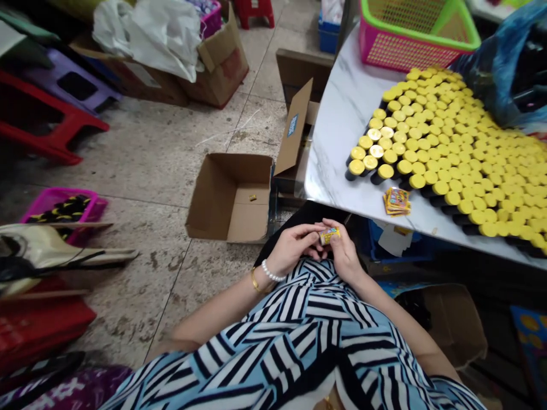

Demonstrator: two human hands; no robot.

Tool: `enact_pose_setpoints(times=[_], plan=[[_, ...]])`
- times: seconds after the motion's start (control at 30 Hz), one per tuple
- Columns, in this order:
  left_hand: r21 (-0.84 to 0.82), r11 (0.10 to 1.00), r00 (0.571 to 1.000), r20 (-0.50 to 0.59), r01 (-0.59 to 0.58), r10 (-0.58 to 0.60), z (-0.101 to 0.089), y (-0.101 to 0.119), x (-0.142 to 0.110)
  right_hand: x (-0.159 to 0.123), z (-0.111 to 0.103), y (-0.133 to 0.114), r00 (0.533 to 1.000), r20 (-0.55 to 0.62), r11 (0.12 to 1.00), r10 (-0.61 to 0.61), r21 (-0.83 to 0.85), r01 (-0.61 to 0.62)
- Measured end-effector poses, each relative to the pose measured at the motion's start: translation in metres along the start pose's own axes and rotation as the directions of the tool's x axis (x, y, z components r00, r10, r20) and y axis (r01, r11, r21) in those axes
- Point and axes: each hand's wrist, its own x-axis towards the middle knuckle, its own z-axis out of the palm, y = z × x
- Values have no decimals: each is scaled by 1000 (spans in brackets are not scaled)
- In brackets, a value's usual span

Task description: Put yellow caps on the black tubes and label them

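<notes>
Over my lap, both hands meet around a small cylinder with a colourful yellow label (329,236). My left hand (296,244), with a pearl bracelet and a gold bangle at its wrist, has its fingers closed at the cylinder's left end. The thumb and fingers of my right hand (345,254) grip its right side. A small stack of printed yellow-orange labels (397,201) lies near the table edge, up and right of my hands. Beyond it, many black cylinders with yellow caps (444,142) stand upright in packed rows.
The white marbled table (337,114) fills the right, carrying a pink-green basket (421,42) and a blue plastic bag (504,62). An open cardboard box (213,196) on the floor holds one small yellow piece (252,197). Left stand a magenta basket (96,205) and stools (64,134).
</notes>
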Motion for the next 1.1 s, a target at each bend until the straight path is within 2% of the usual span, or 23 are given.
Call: enact_pose_setpoints(times=[0.1,0.17,0.23,0.27,0.33,0.37,0.4,0.43,0.47,0.53,0.57,0.63,0.7,0.73,0.77,0.8,0.87,0.93,1.0,1.1], plan=[[135,988,997,31,-76,73,-4,2,-8,0,-2,-16,993,103,972,-58,-220,80],[247,959,988,-28,-141,152,-22,3,-4,-2,-13,-33,973,151,906,-175,-363,219],[349,916,951,-158,-198,266,-56,5,11,-4,-35,-51,928,41,779,-370,-531,334],[396,891,911,-240,-223,335,-78,6,21,-4,-51,-59,878,-63,703,-475,-627,335],[480,856,826,-391,-193,406,-124,7,46,1,-85,-68,732,-278,580,-622,-792,191],[522,844,783,-471,-124,406,-146,9,58,6,-102,-69,665,-356,539,-657,-838,84],[554,831,751,-526,-53,399,-165,10,69,11,-117,-69,619,-404,507,-674,-862,-10],[572,820,724,-564,-7,399,-180,12,77,17,-129,-66,598,-428,483,-677,-872,-78],[586,809,701,-591,34,399,-191,14,83,23,-137,-62,599,-439,470,-669,-875,-116],[617,784,670,-613,74,419,-195,19,88,33,-145,-54,625,-446,482,-641,-867,-124],[661,746,647,-603,77,467,-189,23,87,36,-146,-50,633,-452,501,-628,-858,-115],[799,600,578,-499,20,646,-161,31,79,39,-143,-45,634,-469,536,-615,-838,-100],[920,368,466,-270,-132,843,-117,40,67,39,-138,-43,628,-469,535,-621,-839,-99],[932,282,429,-165,-226,888,-92,44,60,39,-137,-43,625,-463,522,-629,-847,-102],[921,221,403,-78,-320,912,-66,48,54,38,-135,-44,623,-455,508,-635,-855,-107],[892,177,397,3,-416,918,-42,50,47,38,-135,-44,623,-449,499,-640,-860,-108],[805,131,417,155,-579,895,-2,51,37,37,-134,-45,628,-447,502,-637,-859,-101],[728,172,472,230,-664,851,26,48,30,37,-133,-44,633,-446,516,-632,-852,-86],[672,252,532,248,-697,809,42,43,28,36,-134,-44,635,-438,516,-637,-854,-72],[615,362,602,236,-700,763,57,42,28,33,-132,-46,616,-448,533,-648,-845,-53]])
